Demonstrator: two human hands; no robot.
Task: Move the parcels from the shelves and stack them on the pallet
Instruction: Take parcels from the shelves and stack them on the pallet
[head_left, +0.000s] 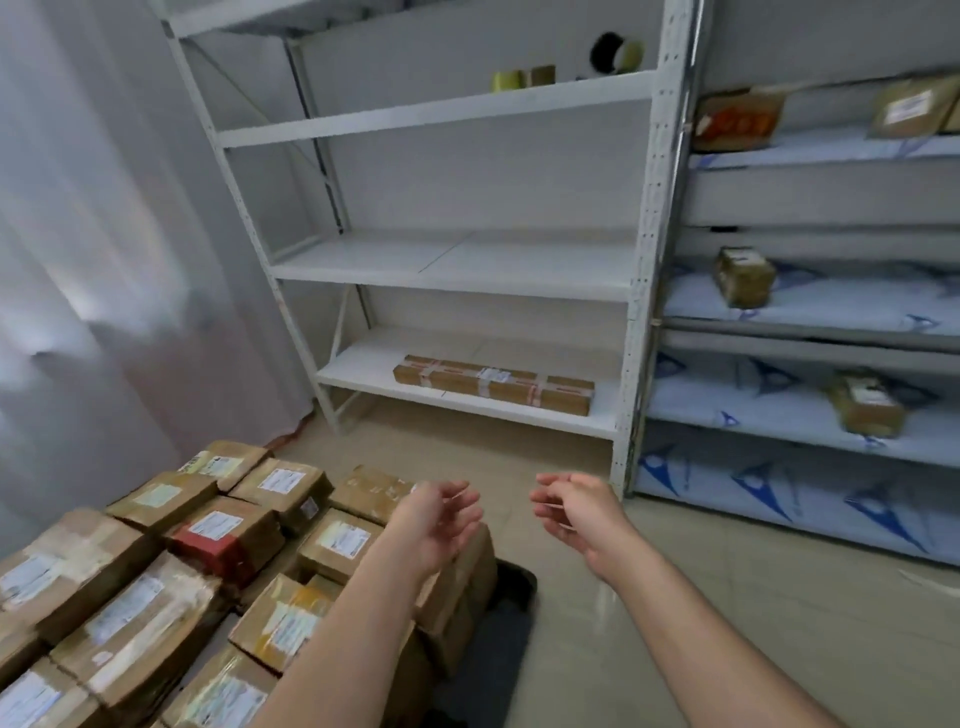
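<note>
A long flat cardboard parcel with red tape lies on the lowest board of the white shelf unit. The shelves at the right hold several small brown parcels, among them one on a middle board and one lower down. Many taped parcels are stacked at lower left on the dark pallet. My left hand and my right hand hover in front of me, palms facing each other, fingers relaxed, both holding nothing.
Tape rolls sit on an upper board of the white shelf unit. A pale curtain hangs along the left side. Tiled floor stretches between the pallet and the shelves.
</note>
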